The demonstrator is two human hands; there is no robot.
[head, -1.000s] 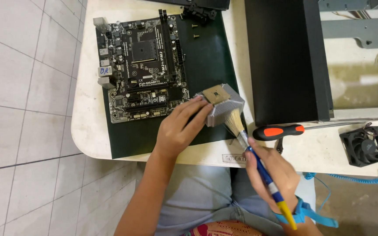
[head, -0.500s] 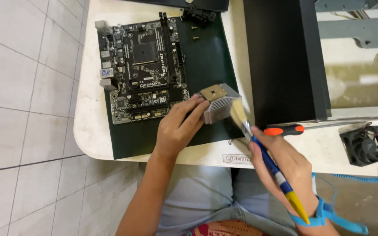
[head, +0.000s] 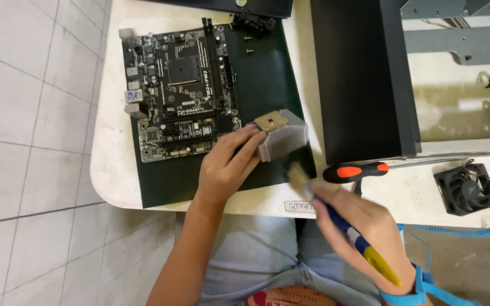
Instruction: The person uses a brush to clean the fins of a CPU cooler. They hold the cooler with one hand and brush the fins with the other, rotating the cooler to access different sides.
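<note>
Left hand (head: pixel 225 170) fingers clamp the heatsink (head: pixel 282 136) on the green mat (head: pixel 267 85), beside the motherboard (head: pixel 180 90); right hand (head: pixel 364 226) fingers grip a brush (head: pixel 299 177). Loose dust could drift onto the board.

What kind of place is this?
Likely a computer repair bench: a bare motherboard on a dark mat, an open computer case, a loose fan and a screwdriver.

One motherboard (head: pixel 180 93), one heatsink (head: pixel 283 136), one fan (head: pixel 465 190), perhaps two screws (head: pixel 249 45).
</note>
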